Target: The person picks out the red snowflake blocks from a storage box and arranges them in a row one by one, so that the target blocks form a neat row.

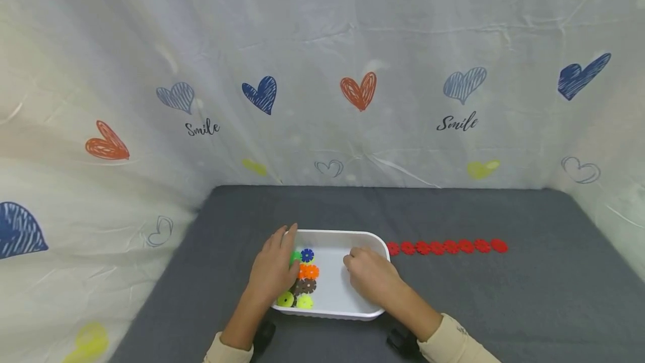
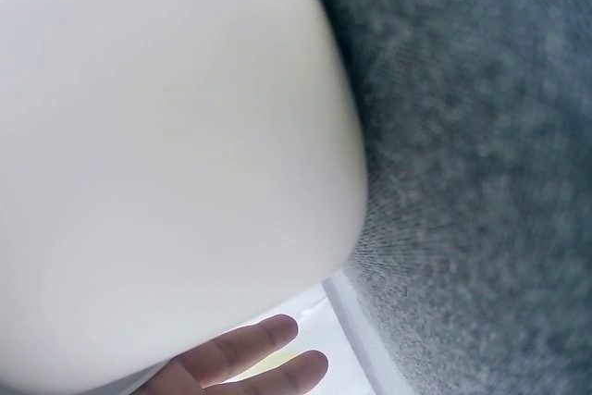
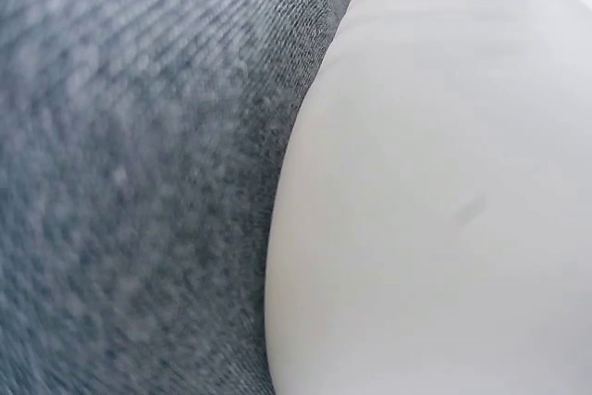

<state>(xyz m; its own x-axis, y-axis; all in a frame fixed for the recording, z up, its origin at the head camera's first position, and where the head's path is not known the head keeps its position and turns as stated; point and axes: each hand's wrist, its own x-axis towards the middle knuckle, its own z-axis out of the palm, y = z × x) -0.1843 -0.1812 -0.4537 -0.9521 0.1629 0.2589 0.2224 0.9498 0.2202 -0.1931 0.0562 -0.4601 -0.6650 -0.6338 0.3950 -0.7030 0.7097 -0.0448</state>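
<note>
A white tray [image 1: 330, 290] stands between the hands. Along its left side lie notched plastic discs: blue [image 1: 307, 255], green [image 1: 297, 256], orange [image 1: 311, 271], brown [image 1: 308, 286] and yellow [image 1: 304, 301]. My left hand [image 1: 272, 269] rests over the tray's left rim, thumb near the discs. In the left wrist view its fingers [image 2: 277, 330] stretch out beyond the tray wall [image 2: 176, 136]. Inside the right part of the tray, my right hand [image 1: 372, 274] has curled fingers; whether they pinch anything is hidden. Only tray wall [image 3: 435, 201] and cloth fill the right wrist view.
A row of several red notched discs [image 1: 450, 247] runs rightward from behind the tray's right edge. Grey cloth [image 1: 504, 301] covers the table. A white curtain [image 1: 302, 27] printed with hearts hangs behind and at both sides.
</note>
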